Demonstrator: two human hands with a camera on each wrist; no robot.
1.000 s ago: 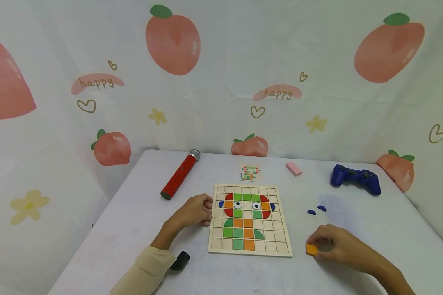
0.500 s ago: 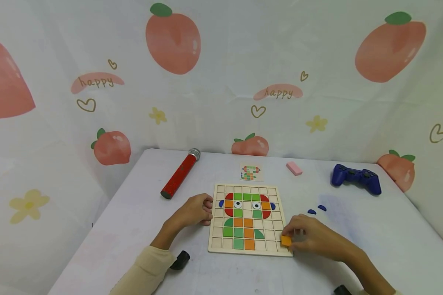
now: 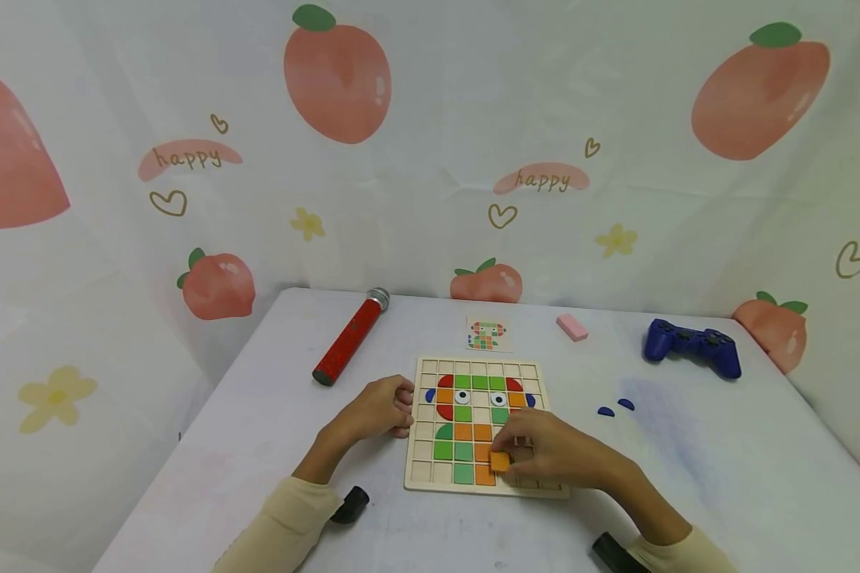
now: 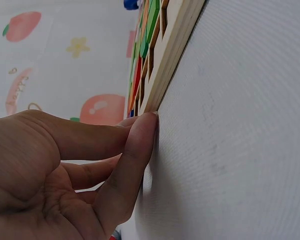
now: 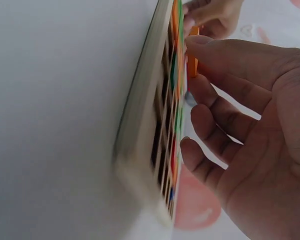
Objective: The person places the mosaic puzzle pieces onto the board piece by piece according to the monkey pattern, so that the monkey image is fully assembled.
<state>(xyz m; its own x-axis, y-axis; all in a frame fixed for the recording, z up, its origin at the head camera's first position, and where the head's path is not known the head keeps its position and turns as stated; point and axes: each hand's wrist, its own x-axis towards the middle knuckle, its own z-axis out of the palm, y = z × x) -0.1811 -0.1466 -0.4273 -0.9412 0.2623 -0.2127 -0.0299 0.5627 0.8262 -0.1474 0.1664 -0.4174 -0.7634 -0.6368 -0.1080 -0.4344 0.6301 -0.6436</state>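
Note:
A wooden grid board lies flat in the middle of the table, with red, green, orange and blue tiles and two eye pieces set in its cells. My left hand holds the board's left edge; in the left wrist view its thumb and fingers meet at the pale wooden rim. Between thumb and fingers of my right hand is an orange square tile. It is held close over the lower middle of the board, just right of the orange column. The right hand covers several cells there.
Two blue half-round pieces lie right of the board. A picture card sits behind it, near a pink eraser-like block. A red microphone is at the back left, a blue game controller at the back right.
My right hand has carried the orange tile leftward from the table right of the board to over its lower middle. The left hand has stayed at the board's left edge.

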